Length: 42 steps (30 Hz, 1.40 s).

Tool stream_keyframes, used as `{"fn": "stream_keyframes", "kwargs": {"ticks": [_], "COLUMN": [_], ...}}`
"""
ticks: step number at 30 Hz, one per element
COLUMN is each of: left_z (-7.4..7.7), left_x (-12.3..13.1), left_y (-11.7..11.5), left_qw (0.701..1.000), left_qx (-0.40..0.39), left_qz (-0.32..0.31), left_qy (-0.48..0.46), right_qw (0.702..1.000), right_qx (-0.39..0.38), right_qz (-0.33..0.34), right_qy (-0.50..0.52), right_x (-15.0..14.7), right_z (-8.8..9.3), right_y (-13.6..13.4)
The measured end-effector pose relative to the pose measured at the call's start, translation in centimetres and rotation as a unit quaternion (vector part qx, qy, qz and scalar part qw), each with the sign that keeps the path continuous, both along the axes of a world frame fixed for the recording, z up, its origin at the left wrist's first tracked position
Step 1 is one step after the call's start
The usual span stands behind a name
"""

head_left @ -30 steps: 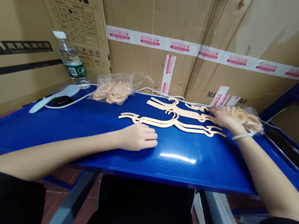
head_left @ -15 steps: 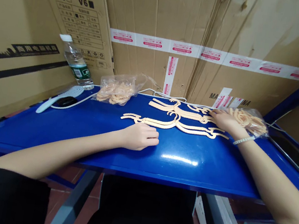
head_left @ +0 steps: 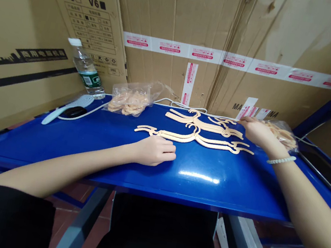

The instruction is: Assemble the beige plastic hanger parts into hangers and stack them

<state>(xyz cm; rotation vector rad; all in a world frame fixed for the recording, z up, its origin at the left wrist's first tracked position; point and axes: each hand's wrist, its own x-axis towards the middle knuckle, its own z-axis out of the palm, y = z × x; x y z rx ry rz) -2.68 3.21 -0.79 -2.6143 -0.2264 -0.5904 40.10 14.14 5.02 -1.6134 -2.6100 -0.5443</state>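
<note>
My left hand rests on the blue table, its fingers curled in with nothing visible in them. Just beyond it lies an unfolded cream folding hanger, with hooked pieces at both ends. Behind that one is a second cream hanger, one side partly folded. Some small cream clip-like pieces lie further back. My right hand is over the table's back right, beside a clear plastic bag of cream hanger parts and partly covering it. Its fingers reach out leftward, seemingly empty; the undersides are hidden.
Another clear bag of cream parts sits at the back left. Near it are a water bottle, a pale blue brush and a black mouse-like object. A phone or tablet lies right. Cardboard walls the back.
My right hand has moved right, off the end of the rear hanger and further over the right bag. That hanger end is now uncovered. My left hand stays put.
</note>
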Motion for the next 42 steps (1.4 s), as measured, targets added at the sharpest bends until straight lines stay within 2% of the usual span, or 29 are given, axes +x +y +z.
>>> {"fn": "stream_keyframes", "kwargs": {"ticks": [4, 6, 8, 10, 13, 15, 17, 19, 23, 26, 28, 32, 34, 38, 42], "left_z": [0.1, 0.1, 0.0, 0.0, 0.1, 0.0, -0.2, -0.4, -0.1, 0.4, 0.7, 0.8, 0.6, 0.3, 0.5], "left_x": [0.2, 0.4, 0.5, 0.5, 0.5, 0.4, 0.3, 0.3, 0.4, 0.5, 0.5, 0.5, 0.5, 0.3, -0.1], "left_y": [-0.2, -0.3, -0.4, -0.5, -0.6, -0.6, -0.5, -0.5, -0.4, -0.5, -0.6, -0.5, -0.2, 0.6, 1.2], "left_qw": [0.999, 0.995, 0.985, 0.972, 0.953, 0.946, 0.939, 0.930, 0.910, 0.886, 0.854, 0.762, 0.726, 0.689, 0.627], "left_qx": [-0.038, -0.092, -0.158, -0.224, -0.290, -0.305, -0.314, -0.326, -0.342, -0.377, -0.428, -0.545, -0.584, -0.608, -0.635], "left_qz": [-0.006, -0.015, -0.021, -0.023, -0.019, -0.014, -0.002, 0.003, -0.018, -0.007, 0.009, 0.014, 0.011, 0.007, -0.015], "left_qy": [-0.015, -0.037, -0.058, -0.071, -0.088, -0.109, -0.136, -0.168, -0.234, -0.270, -0.296, -0.349, -0.363, -0.395, -0.450], "right_qw": [0.999, 0.996, 0.982, 0.946, 0.858, 0.797, 0.748, 0.731, 0.743, 0.760, 0.799, 0.901, 0.936, 0.975, 0.989], "right_qx": [0.042, 0.062, 0.045, -0.037, -0.207, -0.298, -0.358, -0.386, -0.409, -0.403, -0.344, -0.116, -0.042, 0.004, 0.003], "right_qz": [0.001, 0.026, 0.077, 0.138, 0.198, 0.241, 0.275, 0.286, 0.283, 0.286, 0.283, 0.236, 0.202, 0.138, 0.105], "right_qy": [0.003, 0.061, 0.169, 0.290, 0.426, 0.467, 0.486, 0.485, 0.448, 0.422, 0.405, 0.344, 0.287, 0.175, 0.106], "right_x": [-1.5, -2.8, -4.7, -7.2, -11.1, -13.1, -14.3, -14.7, -14.8, -14.6, -14.0, -11.5, -9.9, -7.8, -7.4], "right_z": [1.3, 1.7, 1.9, 1.7, 0.9, 0.2, -0.4, -0.8, -1.0, -1.0, -1.0, -1.3, -1.5, -2.2, -2.8], "right_y": [-1.5, -2.5, -3.8, -5.4, -8.1, -9.7, -10.8, -11.5, -11.8, -11.3, -10.4, -7.5, -5.8, -3.4, -2.5]}}
